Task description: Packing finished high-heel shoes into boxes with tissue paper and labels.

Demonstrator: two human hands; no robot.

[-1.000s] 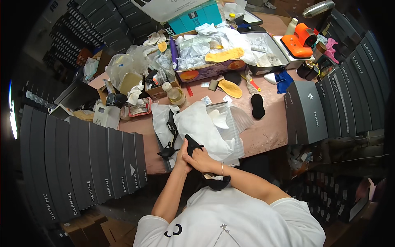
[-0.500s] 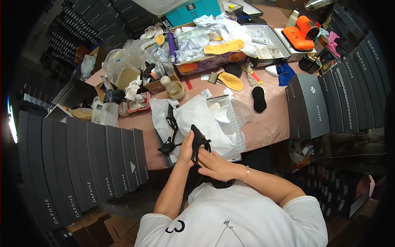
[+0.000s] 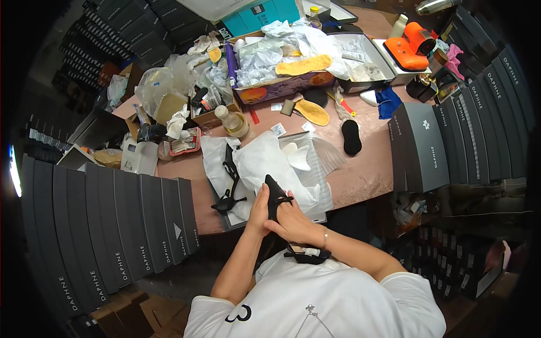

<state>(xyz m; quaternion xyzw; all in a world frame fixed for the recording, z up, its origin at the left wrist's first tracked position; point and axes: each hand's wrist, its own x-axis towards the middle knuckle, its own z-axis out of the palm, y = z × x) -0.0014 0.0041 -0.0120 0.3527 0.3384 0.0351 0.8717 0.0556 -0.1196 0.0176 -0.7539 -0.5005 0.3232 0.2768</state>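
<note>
Between my two hands a black pointed-toe shoe (image 3: 274, 194) with a thin strap is held over the white tissue paper, its toe pointing away from me. My left hand (image 3: 260, 213) grips it along the left side, with the thumb up towards the toe. My right hand (image 3: 295, 224) presses against the shoe's opening from the right, and its fingertips are hidden in or behind the shoe. A second black shoe (image 3: 227, 203) with straps lies on tissue at the left of the open shoebox (image 3: 225, 222). White tissue paper (image 3: 259, 155) covers most of this box.
Stacks of dark grey shoeboxes (image 3: 101, 219) stand at the left, with more shoeboxes (image 3: 420, 146) at the right. Behind lie a glass bottle (image 3: 231, 121), a yellow insole (image 3: 311, 112), a black oval pad (image 3: 351, 137) and a carton (image 3: 270, 94) heaped with crumpled paper.
My right hand has moved forward over the shoe's opening, and both hands have come closer together around it. The shoe has shifted slightly. The second shoe stays in the box.
</note>
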